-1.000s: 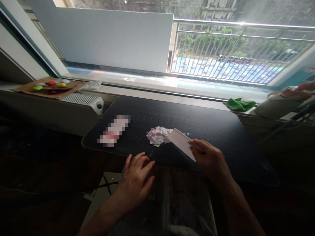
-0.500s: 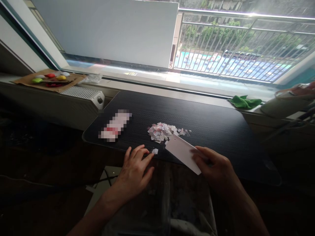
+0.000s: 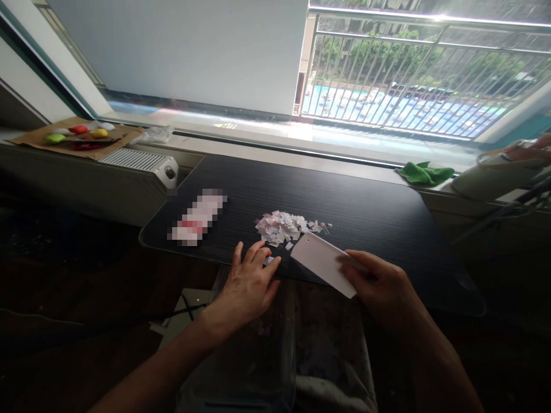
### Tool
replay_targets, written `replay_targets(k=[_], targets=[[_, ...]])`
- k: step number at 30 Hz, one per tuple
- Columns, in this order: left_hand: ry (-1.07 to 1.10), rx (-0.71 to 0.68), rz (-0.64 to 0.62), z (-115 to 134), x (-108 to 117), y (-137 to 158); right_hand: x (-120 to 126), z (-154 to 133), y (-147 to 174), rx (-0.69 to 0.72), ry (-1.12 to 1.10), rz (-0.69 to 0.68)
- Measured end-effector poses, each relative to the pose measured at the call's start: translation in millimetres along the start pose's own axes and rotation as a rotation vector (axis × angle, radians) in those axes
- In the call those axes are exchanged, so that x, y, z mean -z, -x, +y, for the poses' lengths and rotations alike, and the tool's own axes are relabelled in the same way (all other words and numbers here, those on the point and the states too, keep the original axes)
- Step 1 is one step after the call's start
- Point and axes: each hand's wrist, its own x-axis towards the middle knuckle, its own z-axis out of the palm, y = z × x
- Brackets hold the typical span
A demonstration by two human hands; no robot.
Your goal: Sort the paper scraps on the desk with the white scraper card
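Note:
My right hand grips a flat white scraper with a small hole near one corner. Its far edge rests at the near side of a heap of torn paper bits on the dark table. My left hand is spread with the palm down at the table's front edge. A small white paper piece is partly covered by its fingers. Another loose bit lies between the heap and the scraper.
A blurred-out pinkish item lies on the left of the black table. Below the front edge stands a clear plastic bin. A green cloth is on the right sill; a radiator stands left.
My left hand has shifted right and slightly up, its fingers now over the small paper piece. The scraper has drawn back a little from the heap, and the view has moved slightly.

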Motion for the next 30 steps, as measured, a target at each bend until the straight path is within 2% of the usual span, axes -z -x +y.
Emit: replay_targets(k=[5, 8, 12, 21, 26, 30], targets=[[-0.016, -0.003, 0.007, 1.7, -1.9, 0.0, 3.6, 12.8, -0.7, -0.192, -0.045, -0.003], [-0.026, -0.010, 0.014, 1.5, -2.5, 2.2, -4.3, 16.9, -0.6, -0.237, -0.084, -0.034], [-0.043, -0.010, 0.013, 1.3, -3.3, 3.0, -17.8, 14.4, 2.0, -0.272, -0.145, -0.006], [-0.086, -0.040, 0.029, 4.3, -6.1, 4.3, -28.7, 21.6, 1.0, -0.439, -0.527, -0.081], [-0.086, -0.129, 0.037, 15.6, -8.9, -1.2, -15.7, 42.4, 7.3, -0.488, -0.608, -0.100], [-0.031, -0.259, -0.036, 34.3, -12.0, -4.5, 15.5, 56.4, 25.7, -0.530, -0.557, -0.127]])
